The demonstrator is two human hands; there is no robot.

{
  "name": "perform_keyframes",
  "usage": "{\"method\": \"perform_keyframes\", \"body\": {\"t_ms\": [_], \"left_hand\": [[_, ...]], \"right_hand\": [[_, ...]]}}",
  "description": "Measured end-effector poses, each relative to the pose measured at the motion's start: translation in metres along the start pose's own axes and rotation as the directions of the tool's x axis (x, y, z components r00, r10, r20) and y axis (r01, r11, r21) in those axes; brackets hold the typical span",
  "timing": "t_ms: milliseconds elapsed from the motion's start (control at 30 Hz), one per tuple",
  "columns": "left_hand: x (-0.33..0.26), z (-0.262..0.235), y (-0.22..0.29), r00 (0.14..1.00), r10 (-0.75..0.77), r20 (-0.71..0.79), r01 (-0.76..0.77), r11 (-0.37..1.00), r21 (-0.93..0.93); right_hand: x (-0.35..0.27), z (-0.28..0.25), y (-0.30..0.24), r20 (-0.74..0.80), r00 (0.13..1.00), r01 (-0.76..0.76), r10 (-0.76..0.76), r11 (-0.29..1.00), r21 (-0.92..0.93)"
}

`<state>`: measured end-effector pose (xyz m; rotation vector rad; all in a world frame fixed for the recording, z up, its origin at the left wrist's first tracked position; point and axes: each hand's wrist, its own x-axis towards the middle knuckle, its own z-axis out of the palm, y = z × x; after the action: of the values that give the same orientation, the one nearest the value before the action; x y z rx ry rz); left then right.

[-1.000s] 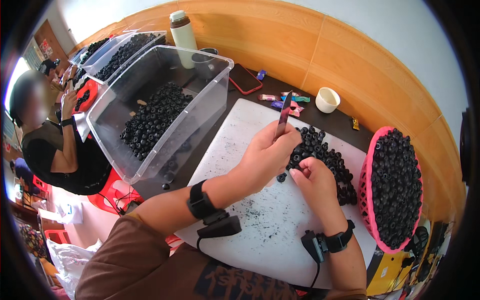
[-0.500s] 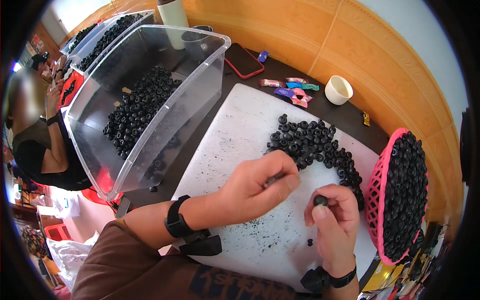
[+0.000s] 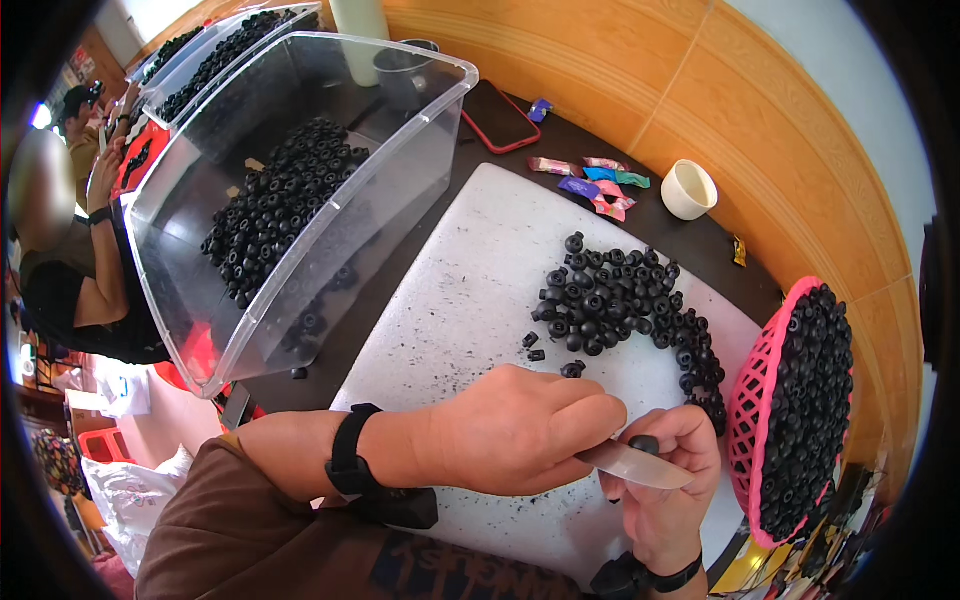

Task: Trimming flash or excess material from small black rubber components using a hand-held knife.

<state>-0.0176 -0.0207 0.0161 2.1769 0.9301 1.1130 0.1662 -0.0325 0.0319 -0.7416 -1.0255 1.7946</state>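
My left hand [image 3: 525, 430] is closed round the handle of a knife [image 3: 638, 465], its blade pointing right across my right hand. A small round black rubber-like part [image 3: 644, 443] is pinched in the fingers of my right hand [image 3: 675, 490], right beside the blade. How far the blade has cut into it, I cannot tell. Beyond both hands, a curved heap of similar black parts [image 3: 600, 300] lies on a white foam board [image 3: 430, 310]. A few small black scraps [image 3: 535, 352] and dark crumbs are scattered on the board.
At left stands a large clear plastic bin [image 3: 330, 240] partly filled with black parts. A pink basket [image 3: 748, 420], heaped with them, is at right. Along the back are a phone [image 3: 500, 118], wrapped candies [image 3: 600, 185] and a white cup [image 3: 690, 190]. Another person [image 3: 90, 270] sits at far left.
My left hand has moved right and down, bringing the knife blade against the part in my right hand. The blade now shows. The view has shifted slightly.
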Motion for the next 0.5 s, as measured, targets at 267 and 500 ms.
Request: {"method": "perform_keyframes", "body": {"t_ms": [267, 500], "left_hand": [[0.001, 0.0, 0.004, 1.0, 0.013, 0.002, -0.013, 1.0, 0.008], [-0.001, 0.001, 0.003, 1.0, 0.014, -0.007, -0.014, 1.0, -0.016]], "right_hand": [[-0.001, 0.004, 0.002, -0.053, 0.998, 0.024, -0.025, 0.999, -0.032], [0.0, 0.012, 0.001, -0.091, 0.996, 0.007, -0.014, 0.997, -0.081]]}}
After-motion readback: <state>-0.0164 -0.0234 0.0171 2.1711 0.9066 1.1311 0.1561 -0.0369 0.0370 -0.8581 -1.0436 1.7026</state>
